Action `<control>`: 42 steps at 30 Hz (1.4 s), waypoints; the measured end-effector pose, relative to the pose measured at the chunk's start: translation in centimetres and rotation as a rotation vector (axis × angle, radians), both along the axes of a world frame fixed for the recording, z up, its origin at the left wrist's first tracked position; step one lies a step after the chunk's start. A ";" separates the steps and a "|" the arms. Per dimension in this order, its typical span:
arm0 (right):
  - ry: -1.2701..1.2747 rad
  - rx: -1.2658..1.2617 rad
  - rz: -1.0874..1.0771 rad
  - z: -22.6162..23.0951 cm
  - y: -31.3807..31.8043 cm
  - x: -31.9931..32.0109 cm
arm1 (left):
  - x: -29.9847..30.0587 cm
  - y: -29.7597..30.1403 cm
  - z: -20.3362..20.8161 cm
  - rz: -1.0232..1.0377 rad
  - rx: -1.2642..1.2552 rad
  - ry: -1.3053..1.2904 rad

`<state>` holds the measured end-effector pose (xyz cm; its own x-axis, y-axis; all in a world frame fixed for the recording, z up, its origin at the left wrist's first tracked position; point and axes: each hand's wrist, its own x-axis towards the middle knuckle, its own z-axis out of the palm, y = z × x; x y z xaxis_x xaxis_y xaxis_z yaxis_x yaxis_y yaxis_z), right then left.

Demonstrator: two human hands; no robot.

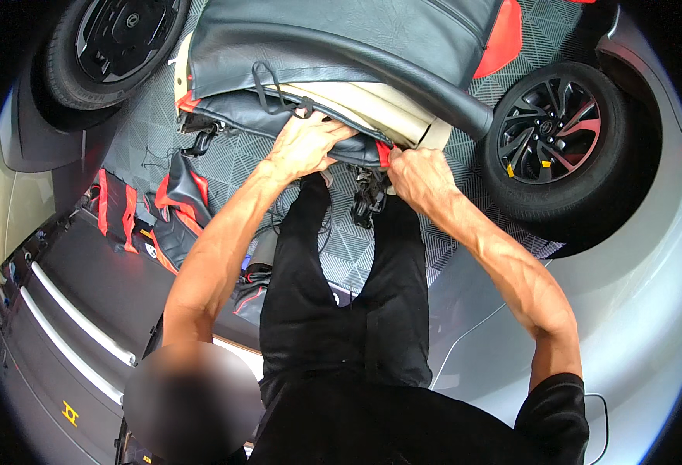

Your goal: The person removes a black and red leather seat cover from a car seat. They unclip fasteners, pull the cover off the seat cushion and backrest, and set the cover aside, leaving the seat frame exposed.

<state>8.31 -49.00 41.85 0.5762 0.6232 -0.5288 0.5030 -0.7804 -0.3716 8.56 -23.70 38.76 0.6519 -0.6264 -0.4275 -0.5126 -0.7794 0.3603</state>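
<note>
A car seat lies in front of me, dressed in a black leather-look seat cover (333,58) with red trim. Along its near edge the cover is pulled back, and a beige layer (356,105) shows beneath. My left hand (306,146) grips the cover's black near edge, close to a thin black cord loop (267,81). At the right end of that edge, my right hand (422,177) is closed on a red-edged corner of the cover, its fingertips partly hidden. Dark metal seat hardware (368,194) shows below the edge, between my legs.
A silver car with a wheel (554,132) stands close on my right. Another car's wheel (120,46) is at the far left. Black-and-red cover pieces (178,194) lie on the patterned grey floor (232,170) to my left. A blurred round shape (194,403) sits at lower left.
</note>
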 end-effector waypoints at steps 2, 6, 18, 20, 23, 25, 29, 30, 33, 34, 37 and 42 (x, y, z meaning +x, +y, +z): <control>-0.018 0.100 -0.086 -0.9 -1.6 -1.0 | 0.2 0.4 -0.7 -0.034 0.022 -0.015; -0.013 0.110 -0.127 -1.2 -3.2 -2.2 | 0.1 0.1 -0.7 0.058 -0.090 0.030; 0.030 -0.140 -0.109 0.1 0.6 -1.4 | -2.8 -4.8 -0.8 0.061 -0.086 -0.156; 0.002 -0.147 -0.091 0.0 0.7 -0.9 | -2.9 -4.4 -1.9 0.071 -0.156 -0.199; 0.012 -0.202 -0.043 0.1 1.2 -0.9 | -2.4 -4.3 -1.5 0.090 -0.206 -0.103; 0.038 -0.215 -0.004 0.2 1.1 -0.7 | -2.0 -4.1 -0.9 0.085 -0.218 -0.029; 0.041 -0.134 0.047 0.5 0.3 0.6 | -0.5 -2.6 -0.7 -0.029 -0.208 -0.018; 0.035 -0.091 0.032 0.3 -0.4 0.5 | -0.3 -2.5 -0.7 -0.044 -0.190 0.010; 0.042 0.003 -0.010 -0.7 -1.9 -0.9 | -0.1 -2.2 -0.4 -0.049 -0.109 0.020; 0.037 0.047 -0.035 -1.1 -2.5 -1.4 | 0.0 -2.2 -0.5 -0.038 -0.106 0.003; 0.041 0.059 -0.131 -0.7 -3.4 -3.5 | -0.7 -2.1 -0.6 0.011 -0.138 -0.008; 0.109 -0.018 -0.170 0.2 -2.4 -2.8 | -0.3 -2.1 -0.3 0.004 -0.103 0.086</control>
